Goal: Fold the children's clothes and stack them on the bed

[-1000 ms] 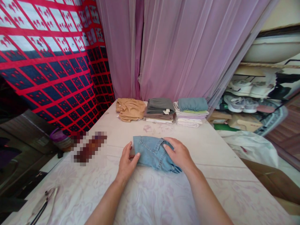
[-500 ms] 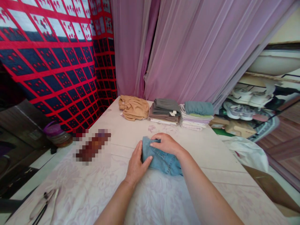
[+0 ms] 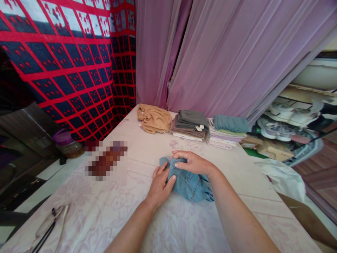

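A folded blue denim garment (image 3: 189, 182) with stitched seams and a pocket lies on the bed, in front of the stacks of clothes. My left hand (image 3: 159, 186) grips its left edge, the thumb on the top layer and the fingers between that layer and a flap on the left. At the far edge, my right hand (image 3: 196, 163) holds the denim between thumb and fingers. Its wrist lies above the garment's right side, where the cloth is bunched.
Along the bed's far side are a tan garment (image 3: 155, 117), a grey and brown stack (image 3: 190, 123) and a stack topped with teal cloth (image 3: 230, 123). Eyeglasses (image 3: 50, 225) lie near left. A blurred patch (image 3: 106, 161) covers something. Shoes (image 3: 279, 128) stand on a rack at right.
My left fingers have slipped between the denim's layers, and a flap now shows apart on the left. Right hand keeps its grip on the far edge. The view has shifted a little left.
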Demonstrator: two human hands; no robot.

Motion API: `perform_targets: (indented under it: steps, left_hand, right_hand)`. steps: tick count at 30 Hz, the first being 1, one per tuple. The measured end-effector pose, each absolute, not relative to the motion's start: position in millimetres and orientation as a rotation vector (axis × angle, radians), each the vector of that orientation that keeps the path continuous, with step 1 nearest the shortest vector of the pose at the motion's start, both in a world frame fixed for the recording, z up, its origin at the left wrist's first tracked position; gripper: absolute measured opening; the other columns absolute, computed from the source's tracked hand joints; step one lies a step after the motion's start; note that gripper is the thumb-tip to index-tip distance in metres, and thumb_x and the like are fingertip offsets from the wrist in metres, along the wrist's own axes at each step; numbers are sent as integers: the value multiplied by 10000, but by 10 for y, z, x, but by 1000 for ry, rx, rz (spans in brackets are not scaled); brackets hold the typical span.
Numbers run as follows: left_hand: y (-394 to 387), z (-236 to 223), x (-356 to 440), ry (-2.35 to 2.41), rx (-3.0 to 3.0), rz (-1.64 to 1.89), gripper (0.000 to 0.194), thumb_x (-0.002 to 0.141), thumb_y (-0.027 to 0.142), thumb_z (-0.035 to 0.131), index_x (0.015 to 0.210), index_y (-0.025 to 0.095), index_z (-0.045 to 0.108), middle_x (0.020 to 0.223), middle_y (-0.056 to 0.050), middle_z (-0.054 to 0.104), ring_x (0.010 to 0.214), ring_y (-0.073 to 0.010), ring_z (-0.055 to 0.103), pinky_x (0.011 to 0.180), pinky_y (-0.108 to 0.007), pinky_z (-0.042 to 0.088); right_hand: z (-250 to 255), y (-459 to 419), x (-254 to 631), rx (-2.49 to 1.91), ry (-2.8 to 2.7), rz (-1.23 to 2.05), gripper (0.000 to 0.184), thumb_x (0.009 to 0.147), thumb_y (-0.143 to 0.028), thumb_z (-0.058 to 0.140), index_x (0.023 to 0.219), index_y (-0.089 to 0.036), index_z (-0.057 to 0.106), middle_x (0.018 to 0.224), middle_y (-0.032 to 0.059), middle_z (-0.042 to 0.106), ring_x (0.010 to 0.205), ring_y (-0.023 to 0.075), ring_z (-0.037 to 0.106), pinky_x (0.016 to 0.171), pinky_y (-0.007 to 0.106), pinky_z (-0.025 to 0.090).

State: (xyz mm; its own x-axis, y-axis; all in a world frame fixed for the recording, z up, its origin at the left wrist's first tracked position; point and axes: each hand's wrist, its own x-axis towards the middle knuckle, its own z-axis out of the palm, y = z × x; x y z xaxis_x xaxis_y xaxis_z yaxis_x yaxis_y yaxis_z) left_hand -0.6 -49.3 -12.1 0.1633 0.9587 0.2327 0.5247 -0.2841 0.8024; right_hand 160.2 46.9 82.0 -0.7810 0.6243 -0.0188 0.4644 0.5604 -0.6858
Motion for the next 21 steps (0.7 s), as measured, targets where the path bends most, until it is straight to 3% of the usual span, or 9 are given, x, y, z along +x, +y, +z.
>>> perform_targets:
  steps: [2,4,8,12,18,21]
  left_hand:
    - [-496,-102,0,1393,1868,999,421,945,402,341,1291,253,528,1364,-54,538,1363,-252,341,1123,-554,179]
    - [-503,-91,4,1420,1858,1014,421,936,406,357,1279,236,533,1337,-67,560,1340,-251,376,1123,-541,189]
    - [-512,-79,-14,1608,1792,1128,415,890,417,459,1224,190,551,1142,-100,659,1132,-262,557,1044,-491,332]
    - [-505,-56,-60,1780,1655,1123,474,859,383,515,1277,165,469,834,-41,691,882,-231,631,873,-410,446]
    - [-528,-5,-45,1778,1608,985,545,818,407,554,1308,204,427,813,-2,677,791,-206,634,742,-341,469]
    - [-540,10,-10,1681,1475,1013,578,804,374,560,1336,227,388,882,4,687,729,-170,625,678,-301,479]
  right_hand:
    - [799,488,1578,-954,-2584,1007,224,847,-391,526,924,-197,607,950,25,667,951,181,600,865,313,453]
    - [765,515,1557,-962,-2594,971,218,852,-377,520,918,-188,606,864,6,645,825,154,588,780,273,457]
    - [644,599,1511,-942,-2590,910,200,857,-359,522,933,-192,602,853,-4,630,816,146,577,764,254,437]
    - [472,686,1432,-994,-2599,835,201,855,-363,525,952,-200,593,849,-2,635,808,150,586,755,257,428]
    - [439,676,1328,-1247,-2651,584,266,851,-400,536,1036,-222,604,831,16,657,784,174,602,699,264,408]
    - [539,638,1339,-1213,-2571,572,259,861,-424,511,968,-222,632,790,3,659,743,155,597,678,245,399]
